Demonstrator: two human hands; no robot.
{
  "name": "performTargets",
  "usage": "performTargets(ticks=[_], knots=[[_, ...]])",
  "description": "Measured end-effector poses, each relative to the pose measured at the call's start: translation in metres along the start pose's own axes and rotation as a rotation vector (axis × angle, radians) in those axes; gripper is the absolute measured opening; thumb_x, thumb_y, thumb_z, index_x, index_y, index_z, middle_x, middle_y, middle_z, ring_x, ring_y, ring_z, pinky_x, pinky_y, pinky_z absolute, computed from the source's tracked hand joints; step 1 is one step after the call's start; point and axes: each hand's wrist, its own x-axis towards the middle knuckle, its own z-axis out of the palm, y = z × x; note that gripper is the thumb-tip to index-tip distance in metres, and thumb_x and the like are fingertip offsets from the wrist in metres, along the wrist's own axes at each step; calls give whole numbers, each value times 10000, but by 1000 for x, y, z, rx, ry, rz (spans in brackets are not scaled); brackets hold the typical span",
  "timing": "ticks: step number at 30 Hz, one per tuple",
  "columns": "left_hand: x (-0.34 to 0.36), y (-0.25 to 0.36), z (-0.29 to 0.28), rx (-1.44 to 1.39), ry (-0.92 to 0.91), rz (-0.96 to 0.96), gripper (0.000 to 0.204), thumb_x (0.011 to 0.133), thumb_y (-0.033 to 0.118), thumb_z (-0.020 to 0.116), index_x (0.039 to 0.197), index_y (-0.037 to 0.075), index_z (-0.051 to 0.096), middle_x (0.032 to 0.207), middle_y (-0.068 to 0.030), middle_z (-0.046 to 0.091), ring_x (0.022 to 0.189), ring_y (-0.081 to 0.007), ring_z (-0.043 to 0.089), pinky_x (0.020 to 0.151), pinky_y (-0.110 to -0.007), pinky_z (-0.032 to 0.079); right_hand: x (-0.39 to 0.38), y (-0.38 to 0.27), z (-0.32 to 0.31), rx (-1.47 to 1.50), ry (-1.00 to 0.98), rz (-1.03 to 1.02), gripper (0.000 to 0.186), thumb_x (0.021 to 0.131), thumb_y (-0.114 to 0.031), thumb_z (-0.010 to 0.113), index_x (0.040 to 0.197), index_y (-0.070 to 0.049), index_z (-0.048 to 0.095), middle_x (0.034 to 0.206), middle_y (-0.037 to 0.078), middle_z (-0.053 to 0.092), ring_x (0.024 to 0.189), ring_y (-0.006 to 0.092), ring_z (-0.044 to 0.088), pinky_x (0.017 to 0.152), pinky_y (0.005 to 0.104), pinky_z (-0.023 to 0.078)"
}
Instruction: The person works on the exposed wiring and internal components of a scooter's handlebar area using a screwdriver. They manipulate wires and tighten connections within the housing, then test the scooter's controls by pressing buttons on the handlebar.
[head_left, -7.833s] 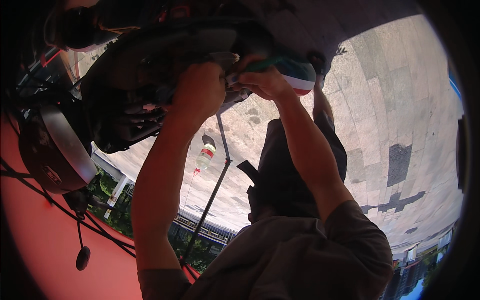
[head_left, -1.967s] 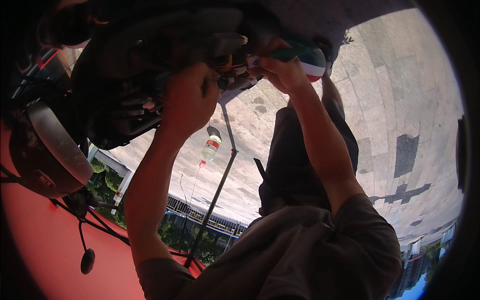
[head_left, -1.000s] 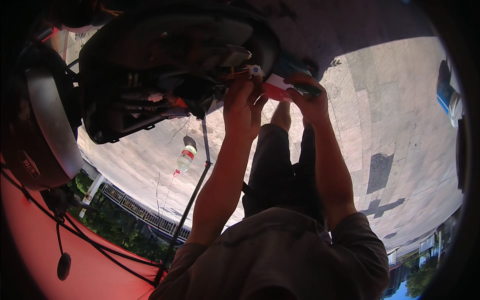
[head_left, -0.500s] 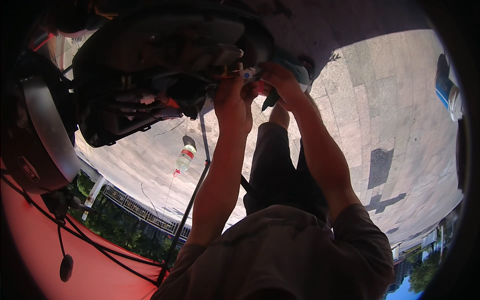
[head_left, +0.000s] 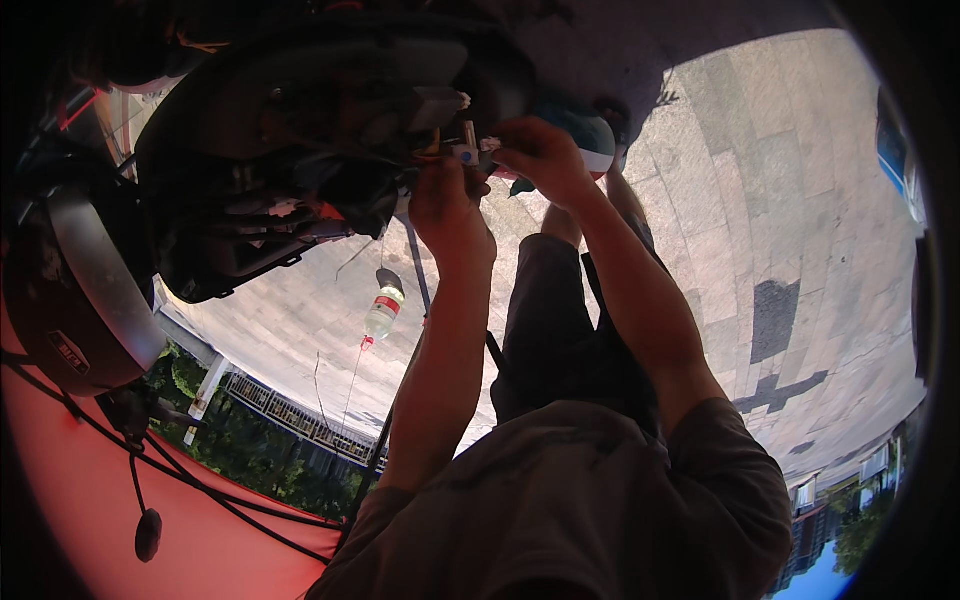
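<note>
Both hands meet in front of the open dark underside of a vehicle-like body (head_left: 300,110). My left hand (head_left: 450,205) is closed, its fingertips around a small whitish block with a blue dot (head_left: 467,156). A short tan post (head_left: 470,132) stands up from this block. To the right of it, my right hand (head_left: 545,160) pinches a small pale, crumpled-looking piece (head_left: 489,145), which lies against or close beside the block. A dark green pointed thing (head_left: 521,187) shows just below the right hand; whether that hand holds it is unclear. Deep shadow hides the fingertips in part.
A pale connector end (head_left: 463,101) juts from the dark body above my hands. Loose wiring (head_left: 285,210) hangs at its left. Behind my right hand is a rounded green-and-white thing (head_left: 592,140). A clear bottle (head_left: 384,312) hangs on a cord; a black pole stands beside my left forearm.
My right hand has shifted up and left, and the pale piece at its fingertips now shows. Less of the dark green pointed thing is visible. The left hand keeps its grip on the block.
</note>
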Motion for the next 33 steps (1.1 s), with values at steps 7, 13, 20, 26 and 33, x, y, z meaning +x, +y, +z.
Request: performTargets(ticks=[7,13,20,26,33], knots=[[5,1,2,88,-4,16,163,880,131,593,966,-7,578,793,-80,617,661,-150,593,603,-270,494,-10,3,0,168,38,77,324,797,-27,701,1099,15,593,960,86,673,880,111,630,751,234,513],[0,13,8,16,62,-153,170,888,125,581,1004,1,587,829,-69,622,678,-146,584,615,-262,479,-14,-8,8,120,50,8,328,793,-29,701,1100,19,594,964,94,679,898,122,641,769,246,514],[1,20,10,-51,-2,-190,158,890,129,571,1004,23,600,829,-55,622,698,-135,572,629,-241,454,-16,-22,12,-38,68,-14,264,794,-55,702,1042,4,632,899,76,687,815,98,642,725,236,512],[5,17,4,68,-41,-142,126,877,117,582,940,23,636,807,-55,650,663,-108,587,575,-214,461,-13,-28,11,-189,27,-66,216,798,-99,716,975,7,652,816,80,690,751,93,646,656,236,512],[8,20,0,201,-86,-121,106,860,103,601,911,20,642,835,-59,672,675,-100,606,591,-205,482,-7,-21,9,-310,24,-213,193,784,-169,736,904,-30,676,698,82,675,611,91,628,555,240,482]])
